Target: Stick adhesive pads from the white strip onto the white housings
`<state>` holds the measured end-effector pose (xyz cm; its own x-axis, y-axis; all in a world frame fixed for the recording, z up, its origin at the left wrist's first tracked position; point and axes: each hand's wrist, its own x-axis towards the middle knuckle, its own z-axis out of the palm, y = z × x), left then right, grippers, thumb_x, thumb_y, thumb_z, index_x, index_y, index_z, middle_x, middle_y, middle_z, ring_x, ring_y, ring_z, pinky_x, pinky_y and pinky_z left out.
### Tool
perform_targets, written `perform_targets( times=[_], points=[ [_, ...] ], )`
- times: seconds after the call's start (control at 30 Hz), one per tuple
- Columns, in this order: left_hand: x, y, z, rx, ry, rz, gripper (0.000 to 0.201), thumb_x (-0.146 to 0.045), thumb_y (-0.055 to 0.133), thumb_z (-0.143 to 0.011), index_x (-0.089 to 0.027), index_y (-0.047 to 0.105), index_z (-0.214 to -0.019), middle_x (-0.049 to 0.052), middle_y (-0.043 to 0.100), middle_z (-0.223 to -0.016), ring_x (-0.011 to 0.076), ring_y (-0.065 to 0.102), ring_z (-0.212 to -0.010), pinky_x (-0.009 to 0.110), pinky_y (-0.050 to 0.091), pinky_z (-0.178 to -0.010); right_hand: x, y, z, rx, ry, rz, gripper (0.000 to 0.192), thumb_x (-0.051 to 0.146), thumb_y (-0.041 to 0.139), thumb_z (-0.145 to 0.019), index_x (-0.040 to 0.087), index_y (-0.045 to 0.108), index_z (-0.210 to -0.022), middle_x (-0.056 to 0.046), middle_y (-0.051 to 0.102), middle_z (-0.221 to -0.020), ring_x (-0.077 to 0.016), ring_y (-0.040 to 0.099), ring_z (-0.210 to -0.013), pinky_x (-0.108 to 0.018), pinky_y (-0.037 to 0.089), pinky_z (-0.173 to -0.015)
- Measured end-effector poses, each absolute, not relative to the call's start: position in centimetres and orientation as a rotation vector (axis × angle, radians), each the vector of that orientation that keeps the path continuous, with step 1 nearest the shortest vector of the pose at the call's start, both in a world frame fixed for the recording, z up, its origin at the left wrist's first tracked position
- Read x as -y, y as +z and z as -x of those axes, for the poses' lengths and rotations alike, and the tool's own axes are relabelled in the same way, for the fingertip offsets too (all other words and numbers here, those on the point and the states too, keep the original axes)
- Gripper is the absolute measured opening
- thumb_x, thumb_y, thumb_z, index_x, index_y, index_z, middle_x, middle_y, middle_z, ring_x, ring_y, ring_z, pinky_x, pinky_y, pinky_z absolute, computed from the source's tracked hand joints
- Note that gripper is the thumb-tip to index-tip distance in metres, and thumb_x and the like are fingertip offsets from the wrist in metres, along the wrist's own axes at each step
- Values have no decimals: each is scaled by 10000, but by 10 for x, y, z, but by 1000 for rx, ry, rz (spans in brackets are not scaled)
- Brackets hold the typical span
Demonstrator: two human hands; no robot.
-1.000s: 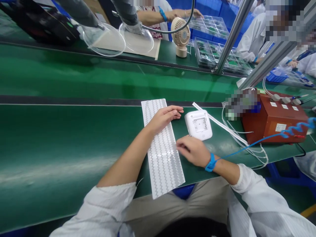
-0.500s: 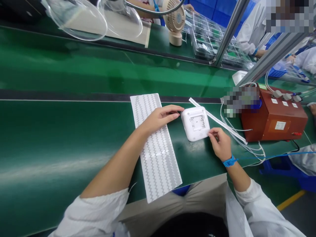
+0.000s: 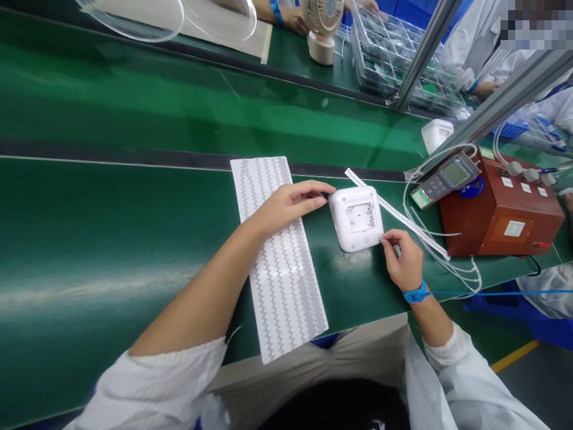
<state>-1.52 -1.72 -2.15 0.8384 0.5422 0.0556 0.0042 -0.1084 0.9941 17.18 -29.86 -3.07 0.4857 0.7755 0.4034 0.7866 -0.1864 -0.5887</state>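
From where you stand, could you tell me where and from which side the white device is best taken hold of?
Grip the white device by its two opposite side edges, coming from above. It lies flat on the green belt, open recess up, rounded edges exposed. The left hand and right hand already meet those sides.

No text, brand, number or sign is resolving into legible characters anywhere in the view. The brown box (image 3: pixel 501 212) at 3 o'clock is carrying a white label (image 3: pixel 514 228) on its side at its own 6 o'clock and three small white labels along its top at its 1 o'clock; their print is showing too small to read. The handheld meter (image 3: pixel 443 180) at the box's 9 o'clock is showing a pale display (image 3: pixel 455 172) with no readable digits.
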Motion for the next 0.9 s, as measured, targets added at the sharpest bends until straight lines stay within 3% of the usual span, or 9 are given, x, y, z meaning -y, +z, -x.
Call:
perform_targets(
  times=[0.5,0.73,0.9],
  points=[
    [18,-23,15,-419,487,-1629,439,-564,883,-967,-284,904,-1304,105,826,-1442,322,773,-1259,460,599,-1199,294,-25,-167,1228,41,1964,25,285,638,-1090,271,651,-1105,-44,770,-978,-230,730,-834,-380,614,-792],
    [17,-24,15,-416,475,-1651,507,-622,864,-974,-275,885,-1344,107,818,-1470,333,768,-1303,479,593,-1232,287,-14,-169,1092,272,1944,140,269,680,-1011,265,644,-1147,3,708,-895,-193,635,-740,-339,550,-728],
    [17,-23,16,-411,449,-1675,531,-636,854,-981,-272,866,-1367,110,815,-1488,327,766,-1320,507,586,-1259,284,-12,-184,975,531,1951,298,318,735,-972,269,632,-1247,15,680,-905,-206,651,-816,-360,546,-793]
  ],
)
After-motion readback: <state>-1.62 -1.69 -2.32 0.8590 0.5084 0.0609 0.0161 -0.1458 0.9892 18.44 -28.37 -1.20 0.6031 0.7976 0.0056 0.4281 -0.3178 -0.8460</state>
